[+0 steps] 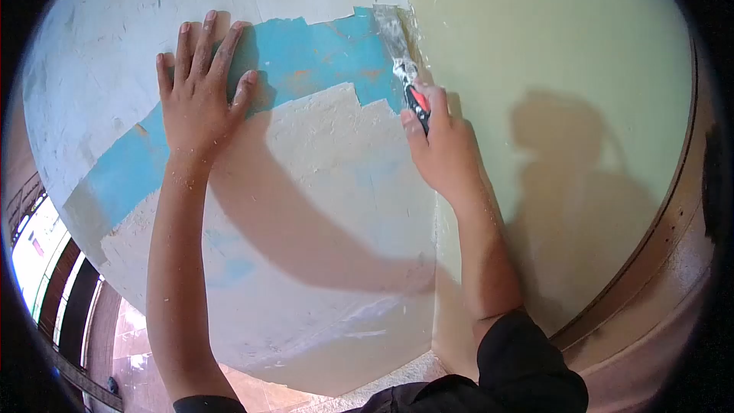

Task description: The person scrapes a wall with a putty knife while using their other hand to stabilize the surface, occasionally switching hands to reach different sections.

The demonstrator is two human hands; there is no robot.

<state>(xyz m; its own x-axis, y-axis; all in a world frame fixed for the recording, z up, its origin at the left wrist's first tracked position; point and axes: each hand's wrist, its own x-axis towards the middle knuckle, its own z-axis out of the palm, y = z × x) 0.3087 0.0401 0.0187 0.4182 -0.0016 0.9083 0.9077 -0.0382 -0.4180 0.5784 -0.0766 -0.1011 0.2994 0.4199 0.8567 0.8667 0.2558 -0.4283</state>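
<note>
My right hand [443, 145] is closed around the black and red handle of a putty knife [394, 34]. Its whitish, smeared metal blade points up and lies against the wall near the inner corner, at the right end of a bare turquoise strip [329, 50]. My left hand [197, 103] is spread flat on the wall, fingers apart, over the left part of that strip. Pale, chipped coating [321, 153] borders the turquoise above and below with ragged edges. Specks of dust cling to my left hand and forearm.
A pale green wall [596, 38] meets the whitish wall at a vertical corner on the right; my shadow falls on it. A brown frame edge [680, 199] curves at far right. A barred opening [57, 275] lets in light at lower left, above a tiled floor [134, 352].
</note>
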